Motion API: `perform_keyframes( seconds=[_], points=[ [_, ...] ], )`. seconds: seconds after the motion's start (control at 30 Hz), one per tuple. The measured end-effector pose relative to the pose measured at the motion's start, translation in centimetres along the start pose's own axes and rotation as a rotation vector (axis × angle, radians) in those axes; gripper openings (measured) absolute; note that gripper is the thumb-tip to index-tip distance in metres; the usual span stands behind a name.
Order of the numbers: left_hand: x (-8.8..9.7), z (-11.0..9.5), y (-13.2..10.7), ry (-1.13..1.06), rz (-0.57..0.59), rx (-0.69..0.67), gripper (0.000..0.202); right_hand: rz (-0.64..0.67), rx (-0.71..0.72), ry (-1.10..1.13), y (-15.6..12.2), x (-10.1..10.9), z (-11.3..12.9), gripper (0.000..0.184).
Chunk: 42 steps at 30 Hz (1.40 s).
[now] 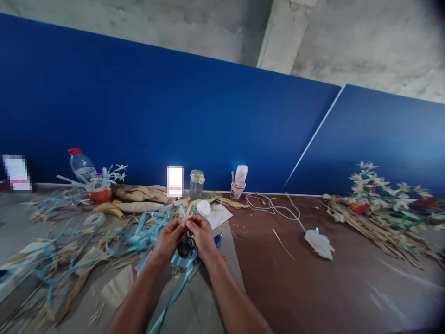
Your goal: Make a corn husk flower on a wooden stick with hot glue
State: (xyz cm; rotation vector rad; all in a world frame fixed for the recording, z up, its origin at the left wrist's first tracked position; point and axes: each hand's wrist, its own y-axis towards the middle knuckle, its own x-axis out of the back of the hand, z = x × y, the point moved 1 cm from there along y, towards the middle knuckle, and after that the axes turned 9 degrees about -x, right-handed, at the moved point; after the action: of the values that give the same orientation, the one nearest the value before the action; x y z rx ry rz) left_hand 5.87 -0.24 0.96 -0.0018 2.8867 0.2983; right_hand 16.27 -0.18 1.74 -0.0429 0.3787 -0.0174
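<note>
My left hand point(171, 238) and my right hand point(200, 234) meet at the middle of the table, fingertips pinched together. Between them rises a small pale flower point(184, 213) with pointed petals, which looks made of dried husk; its base is hidden by my fingers. Just below my hands lies a dark round roll point(185, 248), perhaps tape. Light blue ribbon point(139, 234) spreads in loops to the left of my left hand, and another strip point(174, 294) trails down between my forearms. A white round spool point(203, 208) sits just beyond my right hand.
Dried husks point(139, 192), a banana point(109, 210) and a red cup point(101, 194) are at the left back. A clear jar point(197, 184) and paper cup point(238, 190) stand near the blue partition point(208, 116). White cable point(271, 204), crumpled tissue point(319, 243) and flower bunches point(373, 185) lie right.
</note>
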Motion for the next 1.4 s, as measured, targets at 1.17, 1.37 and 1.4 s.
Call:
perform_keyframes(
  seconds=[1.17, 1.37, 1.4],
  points=[
    [0.4, 0.2, -0.1, -0.269, 0.072, 0.034, 0.024, -0.056, 0.624, -0.443, -1.6, 0.2, 1.5, 0.009],
    [0.5, 0.2, 0.0, 0.231, -0.025, -0.251, 0.026, -0.187, 0.614, -0.381, -1.9, 0.6, 1.9, 0.023],
    [0.5, 0.1, -0.1, 0.298, -0.032, -0.298, 0.025, -0.180, 0.635, -0.417, -2.0, 0.6, 2.1, 0.025]
  ],
)
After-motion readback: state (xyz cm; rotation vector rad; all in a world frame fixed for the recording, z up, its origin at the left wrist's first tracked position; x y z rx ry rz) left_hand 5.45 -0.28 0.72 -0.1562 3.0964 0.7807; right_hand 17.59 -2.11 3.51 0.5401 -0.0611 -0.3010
